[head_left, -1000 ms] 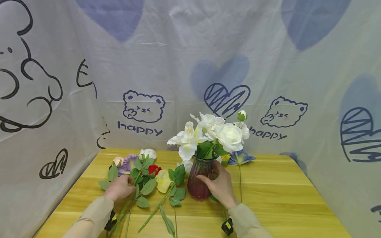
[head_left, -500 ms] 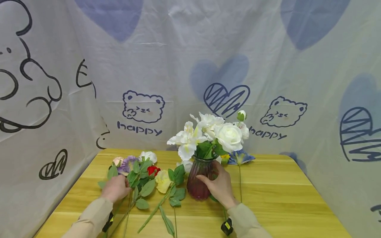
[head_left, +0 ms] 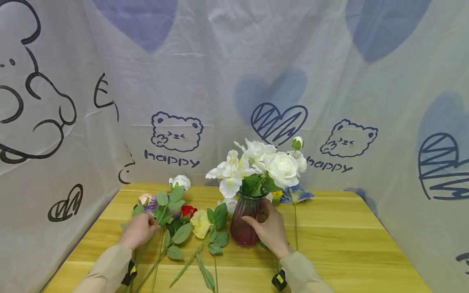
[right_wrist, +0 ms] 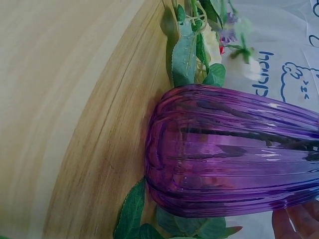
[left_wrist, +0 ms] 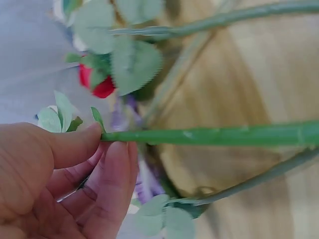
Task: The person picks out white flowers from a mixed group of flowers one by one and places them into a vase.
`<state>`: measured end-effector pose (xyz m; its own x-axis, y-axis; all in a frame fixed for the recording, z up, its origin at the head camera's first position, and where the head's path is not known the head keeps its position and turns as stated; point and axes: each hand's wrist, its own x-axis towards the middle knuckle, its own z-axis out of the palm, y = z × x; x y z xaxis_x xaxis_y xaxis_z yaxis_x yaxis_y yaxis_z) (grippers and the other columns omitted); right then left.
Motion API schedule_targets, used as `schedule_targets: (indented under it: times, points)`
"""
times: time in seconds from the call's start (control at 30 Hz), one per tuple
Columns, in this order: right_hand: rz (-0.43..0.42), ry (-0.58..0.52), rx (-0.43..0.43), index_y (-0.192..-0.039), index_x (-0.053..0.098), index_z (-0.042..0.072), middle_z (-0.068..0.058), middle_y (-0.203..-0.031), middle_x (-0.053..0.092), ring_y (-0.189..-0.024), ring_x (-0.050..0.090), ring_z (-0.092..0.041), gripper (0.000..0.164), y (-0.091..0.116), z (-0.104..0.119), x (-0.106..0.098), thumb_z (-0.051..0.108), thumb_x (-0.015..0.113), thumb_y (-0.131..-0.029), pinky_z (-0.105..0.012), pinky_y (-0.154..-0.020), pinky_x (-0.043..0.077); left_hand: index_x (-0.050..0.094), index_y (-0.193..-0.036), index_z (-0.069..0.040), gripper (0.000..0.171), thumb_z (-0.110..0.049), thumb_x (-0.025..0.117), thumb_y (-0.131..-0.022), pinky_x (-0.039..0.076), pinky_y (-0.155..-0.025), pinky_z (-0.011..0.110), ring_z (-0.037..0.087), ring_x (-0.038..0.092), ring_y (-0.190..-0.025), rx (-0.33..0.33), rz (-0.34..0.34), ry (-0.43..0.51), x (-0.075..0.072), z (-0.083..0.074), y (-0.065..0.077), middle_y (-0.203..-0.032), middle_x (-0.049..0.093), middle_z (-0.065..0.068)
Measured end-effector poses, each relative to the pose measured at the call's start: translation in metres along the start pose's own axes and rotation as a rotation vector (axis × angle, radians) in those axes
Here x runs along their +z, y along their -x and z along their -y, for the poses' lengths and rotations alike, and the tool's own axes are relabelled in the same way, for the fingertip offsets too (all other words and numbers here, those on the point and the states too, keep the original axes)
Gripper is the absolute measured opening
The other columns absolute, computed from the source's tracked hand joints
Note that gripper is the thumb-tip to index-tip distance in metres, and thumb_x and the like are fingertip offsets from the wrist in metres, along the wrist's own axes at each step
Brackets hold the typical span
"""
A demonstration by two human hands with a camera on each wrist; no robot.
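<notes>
At the left of the table my left hand [head_left: 139, 230] pinches a green stem [left_wrist: 214, 136] between thumb and fingers. The stem leads up to a white flower [head_left: 179, 182] with green leaves, raised a little over the other flowers. My right hand [head_left: 272, 228] holds the side of a ribbed purple-red glass vase [head_left: 246, 228], which stands upright. White flowers [head_left: 282, 168] and a bud fill its mouth, their dark stems visible through the glass in the right wrist view. Only fingertips [right_wrist: 294, 221] of the right hand show there.
Beside my left hand lie a red rose [head_left: 188, 211], a purple flower [head_left: 151, 205], a pale pink flower [head_left: 145, 198] and a yellow flower [head_left: 201, 223]. A blue flower [head_left: 296, 194] lies behind the vase to the right. A printed cloth [head_left: 227, 101] hangs behind the table.
My left hand has drawn slightly left and toward me with the stem. The white flower has risen and its leaves now cover part of the purple flower. The right hand and vase stay put.
</notes>
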<state>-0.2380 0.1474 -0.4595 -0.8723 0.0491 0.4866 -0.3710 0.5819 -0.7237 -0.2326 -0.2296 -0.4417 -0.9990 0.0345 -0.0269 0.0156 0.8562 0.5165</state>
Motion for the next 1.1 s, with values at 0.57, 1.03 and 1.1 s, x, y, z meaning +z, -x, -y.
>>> schedule_targets:
  times: [0.57,1.03,1.1]
  points:
    - [-0.047,0.070,-0.005,-0.136,0.059,0.008,-0.012,-0.118,0.073,-0.099,0.072,-0.025,0.074,0.004,0.005,0.005,0.044,0.086,-0.078,-0.043,-0.082,0.060,0.067,-0.104,0.000,0.016,-0.014,0.059,-0.101,0.046,-0.062,0.030,0.018,0.061,-0.075,0.110,-0.157,0.097,-0.032,-0.027,0.002,-0.094,0.070,0.013]
    - [-0.067,0.125,-0.015,-0.142,0.054,0.005,-0.016,-0.132,0.067,-0.114,0.069,-0.034,0.080,0.007,0.011,0.010,0.048,0.082,-0.081,-0.051,-0.090,0.058,0.063,-0.119,-0.004,0.024,-0.023,0.056,-0.105,0.056,-0.063,0.024,0.023,0.073,-0.088,0.167,-0.248,0.351,-0.041,-0.065,0.003,-0.110,0.068,0.017]
    - [-0.067,0.123,-0.007,-0.142,0.053,0.005,-0.017,-0.135,0.066,-0.117,0.067,-0.035,0.081,0.007,0.012,0.011,0.048,0.082,-0.081,-0.053,-0.093,0.057,0.064,-0.118,-0.004,0.024,-0.023,0.056,-0.104,0.057,-0.065,0.023,0.022,0.073,-0.086,0.186,-0.263,0.386,-0.041,-0.072,0.004,-0.110,0.068,0.018]
